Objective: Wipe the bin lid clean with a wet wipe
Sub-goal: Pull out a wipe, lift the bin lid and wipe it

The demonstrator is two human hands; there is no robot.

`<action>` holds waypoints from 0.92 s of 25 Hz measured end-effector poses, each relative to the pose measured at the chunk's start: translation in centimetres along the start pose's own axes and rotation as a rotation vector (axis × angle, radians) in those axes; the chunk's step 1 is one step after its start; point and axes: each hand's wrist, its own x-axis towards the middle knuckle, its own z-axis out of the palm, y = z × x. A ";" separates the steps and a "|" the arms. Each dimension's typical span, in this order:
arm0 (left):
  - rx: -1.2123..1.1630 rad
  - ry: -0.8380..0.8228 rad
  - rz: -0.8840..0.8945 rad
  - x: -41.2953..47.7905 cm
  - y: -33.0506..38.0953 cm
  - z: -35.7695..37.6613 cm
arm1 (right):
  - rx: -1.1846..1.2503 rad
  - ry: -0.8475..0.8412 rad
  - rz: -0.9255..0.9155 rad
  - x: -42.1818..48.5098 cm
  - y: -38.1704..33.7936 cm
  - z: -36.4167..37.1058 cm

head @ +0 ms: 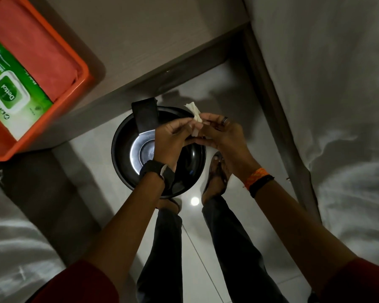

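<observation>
A round black bin stands on the floor below me, its lid (127,138) black with a shiny steel centre and a black hinge block at the far side. Above the lid, my left hand (173,138) and my right hand (219,132) together pinch a crumpled white wet wipe (195,115). The wipe is bunched into a strip and sticks up and away between my fingertips. It hangs in the air, not touching the lid. My hands hide the lid's right part.
An orange plastic tray (74,92) sits on a low grey table at the left, holding a green pack of wet wipes (11,92) and a red cloth. White bedding lies at the right (337,106) and lower left. My feet stand on the glossy tiles beside the bin.
</observation>
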 end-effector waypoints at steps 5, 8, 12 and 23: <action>-0.061 -0.031 -0.041 0.2 -0.3 0.1 | -0.110 0.101 -0.036 0.4 0.3 0.3; -0.209 0.073 -0.098 0.6 0.0 -0.9 | 0.068 0.226 0.044 0.8 0.2 0.2; 0.119 0.149 -0.064 2.3 -0.4 -1.9 | 0.390 0.245 0.186 1.5 0.4 -0.4; 1.779 -0.672 0.236 10.5 -2.3 0.9 | 0.539 0.349 0.080 4.7 2.6 -4.0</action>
